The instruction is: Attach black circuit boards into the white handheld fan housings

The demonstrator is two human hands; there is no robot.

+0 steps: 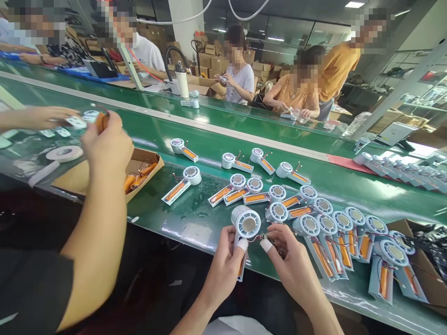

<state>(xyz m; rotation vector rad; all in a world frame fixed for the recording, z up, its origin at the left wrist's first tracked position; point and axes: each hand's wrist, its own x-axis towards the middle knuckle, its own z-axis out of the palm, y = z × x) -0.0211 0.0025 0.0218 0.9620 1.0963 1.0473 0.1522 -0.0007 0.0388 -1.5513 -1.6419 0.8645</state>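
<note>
My left hand (225, 265) grips a pale blue handheld fan (245, 219) near the table's front edge. The fan's round head faces up, and an orange battery shows in its open handle under my thumb. Just to the right, my right hand (293, 256) pinches a small circuit board (264, 236), with other dark pieces partly hidden in the curled fingers. Thin red wires (254, 238) run between the fan and the board; whether they are joined I cannot tell. White covers sit on both thumbs. Several similar open fans (309, 225) lie close by on the right.
A carton of dark boards (428, 246) stands at the right edge. To the left, a co-worker's arm (108, 186) reaches over a carton of orange batteries (159, 164), near a tape roll (64, 154). More fans (393, 168) line the far right. Other people sit across the green conveyor (209, 132).
</note>
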